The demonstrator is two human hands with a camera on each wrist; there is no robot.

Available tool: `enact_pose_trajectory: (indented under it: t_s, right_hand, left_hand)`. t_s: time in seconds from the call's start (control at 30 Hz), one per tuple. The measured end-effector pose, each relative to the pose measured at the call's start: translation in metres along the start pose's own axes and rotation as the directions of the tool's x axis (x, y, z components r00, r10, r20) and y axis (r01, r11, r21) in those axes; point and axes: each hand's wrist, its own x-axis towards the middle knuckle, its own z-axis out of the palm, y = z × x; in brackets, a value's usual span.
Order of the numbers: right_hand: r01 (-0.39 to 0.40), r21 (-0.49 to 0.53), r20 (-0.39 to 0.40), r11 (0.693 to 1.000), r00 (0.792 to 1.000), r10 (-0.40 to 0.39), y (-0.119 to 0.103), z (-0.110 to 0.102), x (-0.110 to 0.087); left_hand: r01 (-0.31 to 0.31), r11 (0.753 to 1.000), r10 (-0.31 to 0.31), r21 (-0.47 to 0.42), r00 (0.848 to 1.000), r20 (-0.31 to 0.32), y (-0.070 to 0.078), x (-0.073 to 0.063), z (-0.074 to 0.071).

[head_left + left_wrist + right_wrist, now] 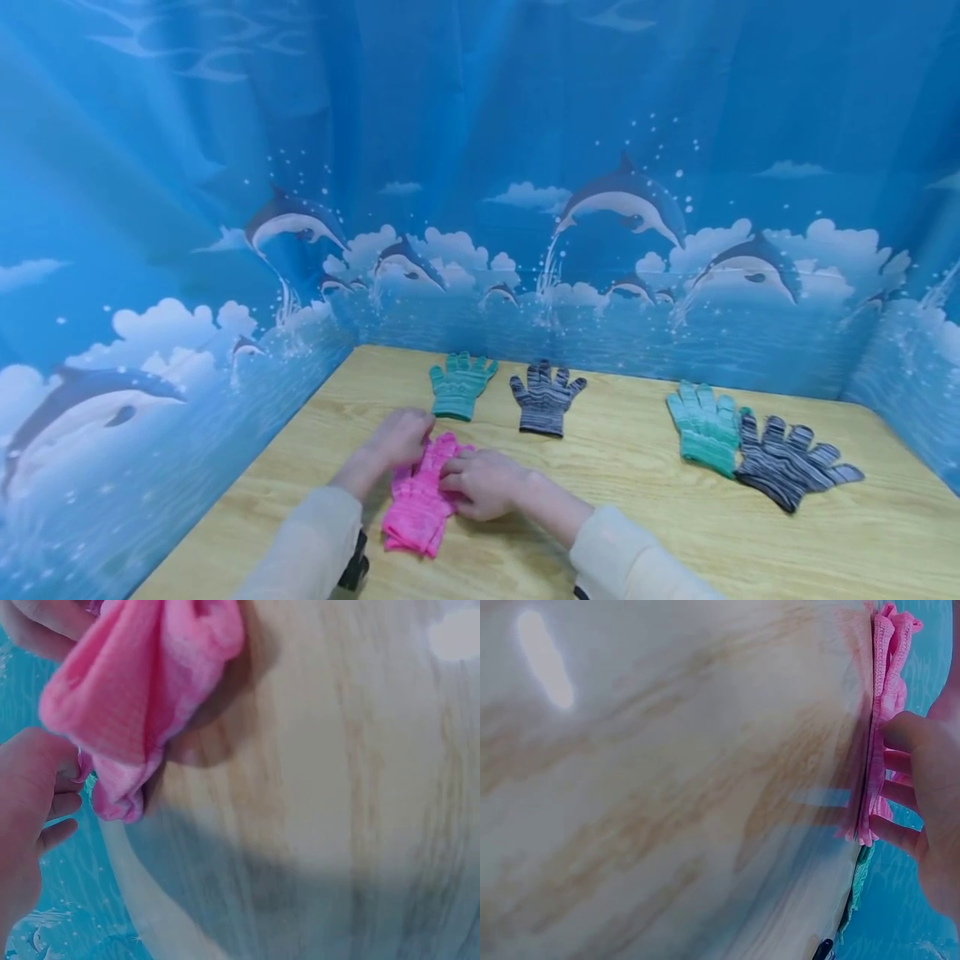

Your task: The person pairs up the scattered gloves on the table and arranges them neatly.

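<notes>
Pink knitted gloves [420, 504] lie on the wooden table in front of the person, one layered over the other, cuffs toward the person. At the far left of the finger end, the left hand [405, 435] pinches a bit of the pink knit; the left wrist view shows the thumb and a finger [63, 804] close by that pinched edge [82, 766]. From the right side, the right hand [483, 483] grips the edge of the gloves with bent fingers. In the right wrist view the thumb [904, 731] rests against the pink fabric [883, 690].
Beyond the hands lie a green glove [459, 387] and a grey striped glove [546, 400], fingers pointing away. Toward the right, another green glove [705, 427] touches another grey striped glove [797, 462]. A blue dolphin-print curtain [480, 208] borders the wooden table [615, 450].
</notes>
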Motion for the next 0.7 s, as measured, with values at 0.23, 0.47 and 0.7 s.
enact_pose_trajectory:
  t_s: [0.23,0.47,0.7]
  right_hand:
    - [0.003,-0.017,0.010,1.000,1.000,-0.003,0.0001,0.0004,0.0013]
    - [-0.005,-0.010,0.024,1.000,1.000,0.005,-0.0011,-0.0019,0.0015]
    - [-0.016,-0.010,0.011,1.000,1.000,0.016,-0.0017,-0.0035,0.0007]
  left_hand:
    - [-0.057,0.997,0.057,0.043,0.998,0.003,-0.0029,-0.0025,0.0046]
    - [-0.032,0.999,0.033,-0.029,0.999,0.036,-0.0033,-0.0044,0.0060]
    - [-0.032,0.999,0.033,-0.028,0.999,0.036,-0.0032,-0.0038,0.0001]
